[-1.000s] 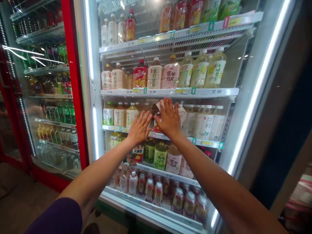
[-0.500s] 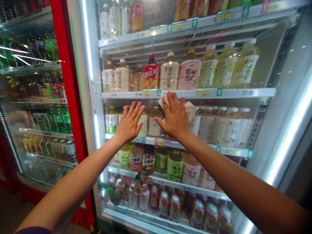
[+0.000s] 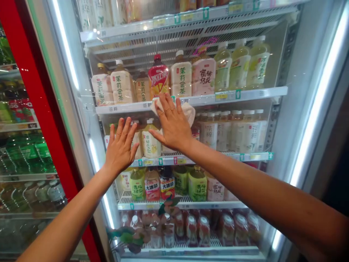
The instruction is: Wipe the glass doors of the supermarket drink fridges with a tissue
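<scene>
My right hand (image 3: 174,125) lies flat with its palm over a crumpled white cloth (image 3: 188,112), pressing it to the glass door of a drinks fridge. The cloth's edges stick out past the fingers on both sides; its middle is hidden. Lower and to the left, my left hand (image 3: 120,147) is stretched out with its fingers apart and nothing in it, apparently against the same glass. Behind the glass, a red-labelled bottle (image 3: 159,78) and a cream-labelled bottle (image 3: 181,78) stand on the shelf above my right hand. A yellowish bottle (image 3: 151,140) shows between the hands.
Bright light strips (image 3: 313,109) run down both sides of the fridge. Shelves with white front rails (image 3: 245,95) hold rows of bottles. A red-framed fridge (image 3: 43,120) stands at the left. Plant leaves (image 3: 131,238) show low on the glass, possibly reflected.
Both hands have shifted left across the glass relative to the bottles, the cloth moving along under my right hand. The view has swung right, showing less of the red-framed fridge.
</scene>
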Demonstrator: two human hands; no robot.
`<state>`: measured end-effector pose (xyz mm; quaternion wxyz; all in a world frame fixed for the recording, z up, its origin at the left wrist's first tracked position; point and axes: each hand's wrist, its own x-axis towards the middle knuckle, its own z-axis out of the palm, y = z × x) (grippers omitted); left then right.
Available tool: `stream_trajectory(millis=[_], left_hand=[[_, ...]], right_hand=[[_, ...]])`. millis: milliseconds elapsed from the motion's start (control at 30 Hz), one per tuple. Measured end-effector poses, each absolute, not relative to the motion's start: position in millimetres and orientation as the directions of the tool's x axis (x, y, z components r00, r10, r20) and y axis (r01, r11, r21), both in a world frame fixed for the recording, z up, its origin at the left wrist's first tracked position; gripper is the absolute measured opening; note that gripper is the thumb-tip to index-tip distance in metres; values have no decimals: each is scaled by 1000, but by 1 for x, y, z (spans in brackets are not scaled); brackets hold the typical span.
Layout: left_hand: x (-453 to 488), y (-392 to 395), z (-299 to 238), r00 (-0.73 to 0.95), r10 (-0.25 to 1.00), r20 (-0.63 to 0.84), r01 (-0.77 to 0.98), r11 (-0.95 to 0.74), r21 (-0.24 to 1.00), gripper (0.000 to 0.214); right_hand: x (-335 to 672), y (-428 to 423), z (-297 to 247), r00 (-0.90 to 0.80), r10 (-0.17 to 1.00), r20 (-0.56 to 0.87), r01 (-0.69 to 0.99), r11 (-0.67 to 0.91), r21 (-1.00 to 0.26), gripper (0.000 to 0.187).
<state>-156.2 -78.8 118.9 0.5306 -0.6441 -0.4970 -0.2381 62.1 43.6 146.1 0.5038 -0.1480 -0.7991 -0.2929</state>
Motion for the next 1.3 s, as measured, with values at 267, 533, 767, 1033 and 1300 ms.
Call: stream_trajectory(millis=[267, 533, 767, 1033, 1300], left_hand=[[-167, -85, 139, 465, 353, 812, 863, 23, -504, 76], [-145, -62, 176, 434, 280, 857, 892, -1, -451, 74], [-98, -41, 186, 463, 241, 853, 883, -45, -466, 75], [-36, -3, 177, 493, 244, 835, 867, -65, -493, 77], [29, 37, 194, 477, 207, 854, 879, -112, -464, 72]], right_hand=[[90, 62, 178, -736, -250, 629, 315, 696, 645, 80], [104, 65, 204, -772, -280, 571, 314, 613, 725, 87], [136, 87, 246, -672, -187, 717, 527, 560, 639, 84], [187, 101, 197, -748, -132, 650, 473, 582, 662, 86], [216, 121, 193, -304, -19, 952, 788, 556, 263, 76]])
